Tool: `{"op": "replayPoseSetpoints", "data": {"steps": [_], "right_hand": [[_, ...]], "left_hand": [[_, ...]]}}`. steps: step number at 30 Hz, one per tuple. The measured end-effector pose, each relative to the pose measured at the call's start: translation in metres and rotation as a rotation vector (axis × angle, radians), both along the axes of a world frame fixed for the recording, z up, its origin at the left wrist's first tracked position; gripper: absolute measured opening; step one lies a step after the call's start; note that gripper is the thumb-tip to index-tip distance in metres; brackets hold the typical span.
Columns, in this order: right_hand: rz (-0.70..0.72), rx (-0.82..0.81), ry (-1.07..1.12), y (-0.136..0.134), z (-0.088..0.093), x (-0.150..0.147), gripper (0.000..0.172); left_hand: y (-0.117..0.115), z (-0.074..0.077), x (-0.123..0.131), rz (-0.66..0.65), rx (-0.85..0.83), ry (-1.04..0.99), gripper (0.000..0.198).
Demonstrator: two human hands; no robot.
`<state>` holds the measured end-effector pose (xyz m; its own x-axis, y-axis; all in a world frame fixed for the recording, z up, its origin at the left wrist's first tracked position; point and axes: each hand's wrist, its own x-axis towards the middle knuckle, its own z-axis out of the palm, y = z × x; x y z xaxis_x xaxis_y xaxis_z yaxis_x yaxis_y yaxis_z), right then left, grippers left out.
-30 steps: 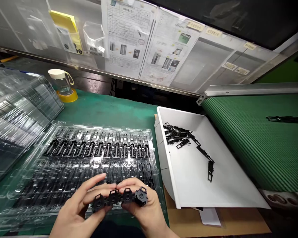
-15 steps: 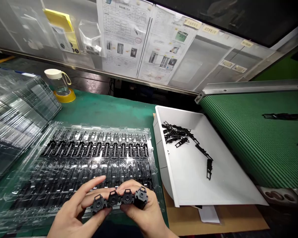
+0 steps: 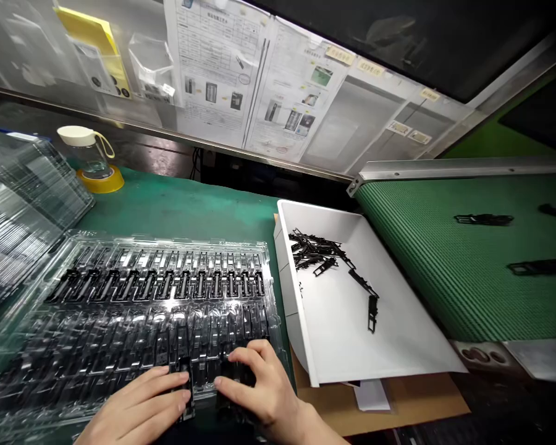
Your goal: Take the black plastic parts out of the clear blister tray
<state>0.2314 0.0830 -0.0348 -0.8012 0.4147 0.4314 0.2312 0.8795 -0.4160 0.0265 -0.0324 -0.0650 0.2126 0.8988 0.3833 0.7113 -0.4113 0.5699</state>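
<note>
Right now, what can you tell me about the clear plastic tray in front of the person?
The clear plastic tray is a glossy, see-through moulded sheet lying flat on the green table, left of the white bin. Its rows of narrow slots hold black plastic parts; the far row looks full. Both hands, left and right, press on its near edge.

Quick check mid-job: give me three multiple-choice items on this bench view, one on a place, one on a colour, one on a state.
1. Where is the white plastic bin?
A. right of the clear plastic blister tray
B. on the belt
C. left of the tray

2. Colour of the ribbed conveyor belt?
A. grey
B. green
C. blue

3. The left hand and right hand are:
A. lifted in air
B. inside the bin
C. pressed down on the tray's near row

Answers: 1 A, bin borders the tray's right edge; 2 B, belt is green; 3 C, fingers lie flat on the tray.
</note>
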Motion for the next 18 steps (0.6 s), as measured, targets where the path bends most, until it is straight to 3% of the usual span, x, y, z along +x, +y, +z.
{"op": "replayPoseSetpoints", "data": {"steps": [10,14,18], "right_hand": [[0.171,0.006,-0.195,0.024,-0.051,-0.020,0.016],[0.265,-0.060,-0.311,0.026,-0.046,-0.015,0.036],[0.271,-0.120,-0.377,0.026,-0.039,-0.007,0.054]], "left_hand": [[0.031,-0.023,-0.009,-0.193,-0.161,-0.058,0.038],[0.025,-0.029,-0.014,-0.156,-0.223,-0.014,0.037],[0.019,-0.035,-0.014,-0.116,-0.258,0.100,0.034]]}}
